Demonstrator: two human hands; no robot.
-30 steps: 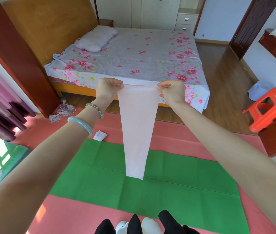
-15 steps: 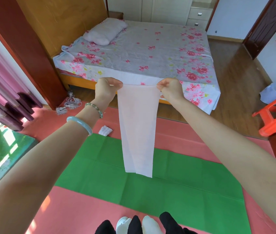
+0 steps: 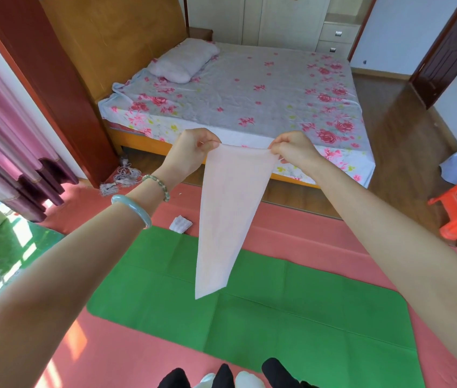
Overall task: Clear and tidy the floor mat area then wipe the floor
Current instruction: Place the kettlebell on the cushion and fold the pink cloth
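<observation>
I am pinching the top corners of a pale pink cloth (image 3: 228,217) with my left hand (image 3: 191,152) and right hand (image 3: 294,149); it is hanging lengthwise, pointing down over the green mat (image 3: 277,317).

We see the left hand (image 3: 191,152) and right hand (image 3: 294,149) each pinching a top corner of a thin pale-pink cloth (image 3: 227,219) — it hangs above the green rectangular floor mat (image 3: 277,317).

No legible text or labels.
</observation>
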